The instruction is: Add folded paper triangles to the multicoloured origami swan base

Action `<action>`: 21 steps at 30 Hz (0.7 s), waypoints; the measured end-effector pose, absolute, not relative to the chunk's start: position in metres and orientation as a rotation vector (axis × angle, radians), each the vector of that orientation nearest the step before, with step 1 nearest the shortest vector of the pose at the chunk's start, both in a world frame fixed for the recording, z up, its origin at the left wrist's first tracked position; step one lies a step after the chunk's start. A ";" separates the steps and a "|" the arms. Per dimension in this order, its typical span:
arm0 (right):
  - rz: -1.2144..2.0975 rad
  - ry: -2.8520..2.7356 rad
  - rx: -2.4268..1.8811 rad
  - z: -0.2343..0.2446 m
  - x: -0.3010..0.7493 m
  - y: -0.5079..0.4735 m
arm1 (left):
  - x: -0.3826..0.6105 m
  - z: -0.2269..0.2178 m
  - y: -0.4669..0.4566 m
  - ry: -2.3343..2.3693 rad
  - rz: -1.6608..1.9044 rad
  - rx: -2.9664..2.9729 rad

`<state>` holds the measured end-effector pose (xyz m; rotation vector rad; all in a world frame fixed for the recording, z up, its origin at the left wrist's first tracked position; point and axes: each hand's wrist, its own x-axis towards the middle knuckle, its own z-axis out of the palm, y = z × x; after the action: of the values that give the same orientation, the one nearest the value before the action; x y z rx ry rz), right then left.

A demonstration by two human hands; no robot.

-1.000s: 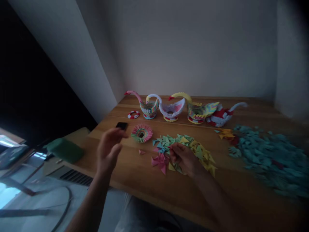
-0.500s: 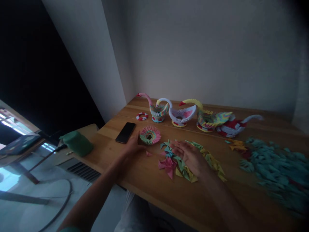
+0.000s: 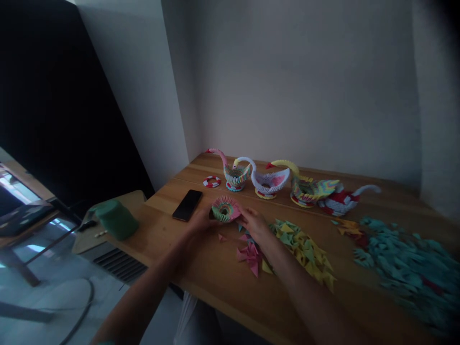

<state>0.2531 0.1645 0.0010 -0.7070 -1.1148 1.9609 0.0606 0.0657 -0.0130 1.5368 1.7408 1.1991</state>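
Between my two hands is a round, pleated bowl of folded paper pieces [image 3: 225,209], pink along the back and right and green at the front left. My left hand [image 3: 201,221] grips its left side. On its right rim the fingers of my right hand [image 3: 252,221] are closed. Just in front of the bowl lies a single pink folded piece [image 3: 221,237]. Loose pink pieces [image 3: 249,256] are spread below my right wrist, and a heap of yellow and green pieces [image 3: 302,247] lies to the right of my right forearm.
Several finished paper swans [image 3: 270,182] stand in a row along the back, with a red-and-white paper ring [image 3: 212,181] at their left. A black phone [image 3: 187,205] lies left of the bowl. Many teal pieces [image 3: 406,258] cover the right side. A green container [image 3: 115,219] stands beyond the table's left edge.
My right hand has moved left from over the loose pieces to the bowl's right rim. The bowl now tilts slightly between both hands. The camera view has shifted a little.
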 end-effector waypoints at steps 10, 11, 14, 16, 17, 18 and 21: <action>2.107 -1.075 -0.546 0.060 0.335 0.135 | 0.147 0.037 0.086 0.708 1.624 0.926; 2.067 -1.103 -0.592 0.061 0.345 0.135 | 0.154 0.039 0.090 0.653 1.591 0.878; 1.804 -1.167 -0.740 0.059 0.369 0.146 | 0.165 0.036 0.100 0.513 1.528 0.711; 1.585 -1.203 -0.781 0.058 0.379 0.155 | 0.168 0.029 0.102 0.512 1.515 0.669; 1.496 -1.232 -0.789 0.058 0.383 0.159 | 0.169 0.025 0.101 0.523 1.516 0.661; 1.429 -1.269 -0.800 0.057 0.384 0.161 | 0.171 0.021 0.100 0.536 1.520 0.658; 1.347 -1.382 -0.842 0.051 0.383 0.161 | 0.175 0.009 0.093 0.562 1.516 0.675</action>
<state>0.3828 0.1614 0.0514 -0.8420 -1.3825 1.3471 0.1751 0.0932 0.0095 0.6751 0.5624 1.5162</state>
